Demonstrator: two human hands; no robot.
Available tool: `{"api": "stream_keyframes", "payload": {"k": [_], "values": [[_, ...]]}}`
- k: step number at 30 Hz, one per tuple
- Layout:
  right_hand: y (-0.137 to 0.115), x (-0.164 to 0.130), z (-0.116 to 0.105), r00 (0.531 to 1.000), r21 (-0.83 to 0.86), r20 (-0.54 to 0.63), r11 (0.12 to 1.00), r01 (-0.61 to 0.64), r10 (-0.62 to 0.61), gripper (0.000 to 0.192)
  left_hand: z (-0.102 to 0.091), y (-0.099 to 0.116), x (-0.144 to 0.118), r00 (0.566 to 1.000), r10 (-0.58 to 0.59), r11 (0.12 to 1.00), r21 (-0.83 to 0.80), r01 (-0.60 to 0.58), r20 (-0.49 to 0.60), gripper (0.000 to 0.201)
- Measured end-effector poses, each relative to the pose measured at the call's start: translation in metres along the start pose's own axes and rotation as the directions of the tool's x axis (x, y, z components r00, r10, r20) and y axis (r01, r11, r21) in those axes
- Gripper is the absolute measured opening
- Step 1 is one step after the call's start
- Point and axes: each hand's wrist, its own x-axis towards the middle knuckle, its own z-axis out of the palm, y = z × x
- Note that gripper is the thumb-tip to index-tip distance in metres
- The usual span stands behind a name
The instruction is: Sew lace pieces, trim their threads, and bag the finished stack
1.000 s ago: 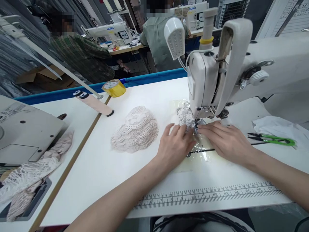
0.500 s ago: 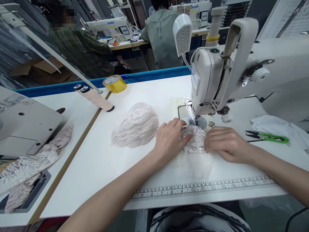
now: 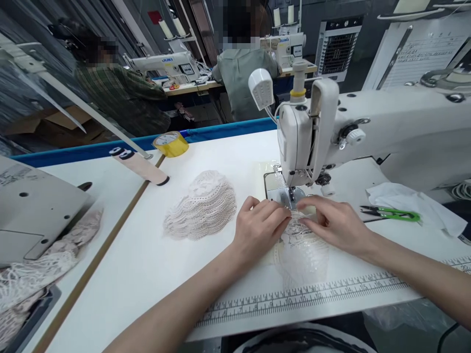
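Dominating the right half of the view, a white industrial sewing machine [image 3: 368, 127] stands on the white worktable [image 3: 228, 152], its needle and presser foot [image 3: 291, 195] set over the steel needle plate. To the left of it lies a heap of pale pink lace pieces [image 3: 202, 206], well apart from the needle, with a roll of yellow tape [image 3: 170, 143] and a pink thread cone [image 3: 142, 165] farther back. Green thread snips [image 3: 392, 213] rest on a white cloth [image 3: 419, 208] to the right. A single lace piece [image 3: 301, 245] lies just in front of the foot. The left hand [image 3: 257, 228] and right hand [image 3: 331, 223] both rest flat on it, fingers pressing and pinching its leading edge, not closed around anything. This looks like the positioning step: the next move calls for feeding that edge squarely under the foot, fingertips kept clear of the needle.
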Motion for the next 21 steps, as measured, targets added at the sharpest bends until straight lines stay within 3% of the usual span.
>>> {"api": "stream_keyframes", "payload": {"k": [8,21], "values": [[0.001,-0.0019,0.0022,0.997,0.178,0.041,0.982,0.063,-0.071,0.022,-0.0024,0.0026,0.0014,0.994,0.073,0.997,0.008,-0.072,-0.083,0.014],[0.0008,-0.0018,0.0008,0.995,0.285,0.043,0.956,0.072,-0.088,0.01,-0.0059,0.0042,-0.0006,0.994,0.089,0.995,0.04,-0.087,-0.059,0.017]]}}
